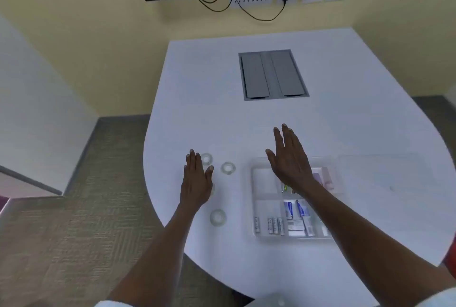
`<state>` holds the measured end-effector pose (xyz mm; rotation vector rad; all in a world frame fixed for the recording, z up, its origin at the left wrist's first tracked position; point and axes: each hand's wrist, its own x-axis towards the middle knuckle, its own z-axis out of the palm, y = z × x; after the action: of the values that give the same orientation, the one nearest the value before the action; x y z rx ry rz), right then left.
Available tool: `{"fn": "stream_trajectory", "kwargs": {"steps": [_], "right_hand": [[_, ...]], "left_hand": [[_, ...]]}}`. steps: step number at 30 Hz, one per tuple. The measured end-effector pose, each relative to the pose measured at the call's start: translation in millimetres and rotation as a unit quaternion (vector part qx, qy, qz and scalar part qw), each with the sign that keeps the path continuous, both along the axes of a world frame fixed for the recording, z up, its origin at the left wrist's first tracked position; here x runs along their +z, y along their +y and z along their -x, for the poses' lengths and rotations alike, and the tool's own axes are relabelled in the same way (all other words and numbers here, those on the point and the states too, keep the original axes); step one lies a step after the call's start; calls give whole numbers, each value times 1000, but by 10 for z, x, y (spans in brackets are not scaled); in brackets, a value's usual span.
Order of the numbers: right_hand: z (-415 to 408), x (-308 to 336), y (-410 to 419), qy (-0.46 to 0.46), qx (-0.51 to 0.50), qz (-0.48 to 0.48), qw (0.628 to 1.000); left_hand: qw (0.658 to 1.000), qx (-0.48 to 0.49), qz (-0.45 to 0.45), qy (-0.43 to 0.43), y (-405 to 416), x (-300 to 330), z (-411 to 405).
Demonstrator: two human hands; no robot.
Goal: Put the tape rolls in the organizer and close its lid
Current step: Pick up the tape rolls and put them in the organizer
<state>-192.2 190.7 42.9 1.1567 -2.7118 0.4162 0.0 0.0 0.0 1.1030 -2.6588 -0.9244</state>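
Clear tape rolls, 3 fully visible, lie on white table left of clear organizer, lid open to its right. Left hand flat, fingers spread, holding nothing, over rolls. Right hand open, empty, above organizer w/ batteries.

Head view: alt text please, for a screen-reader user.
Two bare, open hands, left hand and right hand, hover over a white rounded table. The right is above an open clear plastic compartment organizer; three clear tape rolls lie by the left, a fourth perhaps hidden under it.
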Motion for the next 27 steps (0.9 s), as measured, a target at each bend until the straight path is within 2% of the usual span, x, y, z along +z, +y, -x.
{"fn": "stream_trajectory", "kwargs": {"steps": [5, 14, 18, 22, 27], "right_hand": [[-185, -233, -80, 19, 45, -27, 998], [-779, -727, -319, 3, 233, -76, 969], [-1015, -868, -349, -49, 276, -135, 950], [-1202, -940, -435, -135, 283, -214, 925], [-1363, -1022, -531, -172, 293, -225, 913]], "left_hand": [[999, 28, -19, -33, 59, -246, -175], [992, 87, 6, -94, 88, -872, -414], [989, 77, 14, -124, 88, -1141, -486], [986, 71, 95, -115, 112, -1326, -573], [984, 97, 119, -94, 120, -1387, -580]]}}
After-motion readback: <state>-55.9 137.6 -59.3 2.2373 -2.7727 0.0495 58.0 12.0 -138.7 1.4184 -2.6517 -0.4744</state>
